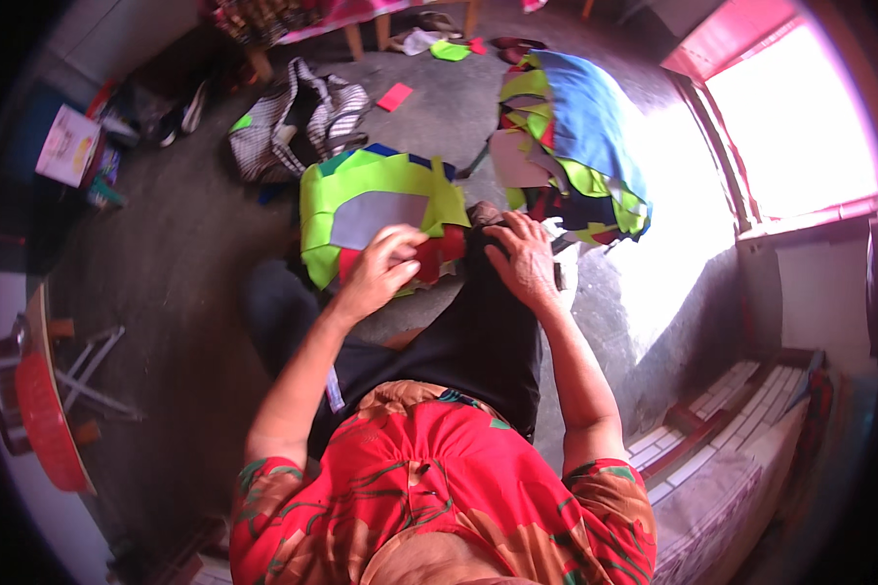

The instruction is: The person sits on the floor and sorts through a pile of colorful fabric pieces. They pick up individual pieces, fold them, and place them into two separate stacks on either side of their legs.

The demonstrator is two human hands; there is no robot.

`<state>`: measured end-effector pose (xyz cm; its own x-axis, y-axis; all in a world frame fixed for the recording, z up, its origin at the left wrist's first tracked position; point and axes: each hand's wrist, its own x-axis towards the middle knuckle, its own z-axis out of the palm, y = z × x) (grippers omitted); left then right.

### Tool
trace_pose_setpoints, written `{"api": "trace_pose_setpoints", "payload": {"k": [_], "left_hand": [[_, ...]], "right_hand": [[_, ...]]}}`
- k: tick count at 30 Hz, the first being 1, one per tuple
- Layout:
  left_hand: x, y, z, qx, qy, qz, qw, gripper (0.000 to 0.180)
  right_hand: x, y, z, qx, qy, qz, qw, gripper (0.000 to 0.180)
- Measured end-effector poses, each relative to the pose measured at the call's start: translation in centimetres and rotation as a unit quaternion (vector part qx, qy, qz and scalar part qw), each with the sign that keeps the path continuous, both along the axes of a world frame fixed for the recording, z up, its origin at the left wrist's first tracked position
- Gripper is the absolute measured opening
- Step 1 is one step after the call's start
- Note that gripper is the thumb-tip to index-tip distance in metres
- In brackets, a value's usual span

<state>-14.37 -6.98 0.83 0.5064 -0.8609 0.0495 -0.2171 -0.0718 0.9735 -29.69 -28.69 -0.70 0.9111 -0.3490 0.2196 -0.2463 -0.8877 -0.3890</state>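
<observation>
My left hand hovers at the near edge of a bundle of cloth pieces in front of me. Its fingers are curled in toward the thumb, and whatever they may hold is too small to make out. The bundle has a lime-green border around a grey middle, with red cloth at its near right and blue showing behind. On my right knee, over the black trousers, lies my right hand with its fingers stretched out. A small dark brown thing shows by those fingertips; its kind is unclear.
Beyond my right hand stands a larger heap of cloth, blue on top with lime-green edges. A striped bag and a red scrap lie on the floor ahead. A red basin is at left, a bench at right.
</observation>
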Motion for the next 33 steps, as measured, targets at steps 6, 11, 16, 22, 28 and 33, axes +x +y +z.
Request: {"api": "trace_pose_setpoints", "payload": {"k": [6,11,16,22,28,33], "left_hand": [[2.1,8.6,-11.2,0.201,-0.043,0.058,0.977,0.026],[1.9,6.9,-10.7,0.191,0.004,0.049,0.98,0.029],[1.8,5.9,-10.9,0.241,0.005,0.043,0.97,0.029],[2.2,6.0,-12.2,0.251,0.015,0.047,0.967,0.029],[2.2,5.9,-12.2,0.253,0.018,0.041,0.966,0.03],[2.1,5.5,-11.3,0.26,0.015,0.035,0.965,0.031]], "right_hand": [[-3.1,-0.1,2.4,0.042,0.015,0.045,0.998,0.029],[-2.1,-5.6,5.7,-0.002,-0.194,-0.051,0.98,0.018],[0.5,-10.7,6.3,-0.11,-0.129,-0.159,0.973,0.046],[2.8,-14.3,2.5,-0.136,-0.077,-0.17,0.973,0.061],[3.5,-14.8,2.2,-0.119,-0.11,-0.204,0.965,0.031],[3.2,-15.2,3.8,-0.001,-0.069,-0.251,0.966,0.032]]}}
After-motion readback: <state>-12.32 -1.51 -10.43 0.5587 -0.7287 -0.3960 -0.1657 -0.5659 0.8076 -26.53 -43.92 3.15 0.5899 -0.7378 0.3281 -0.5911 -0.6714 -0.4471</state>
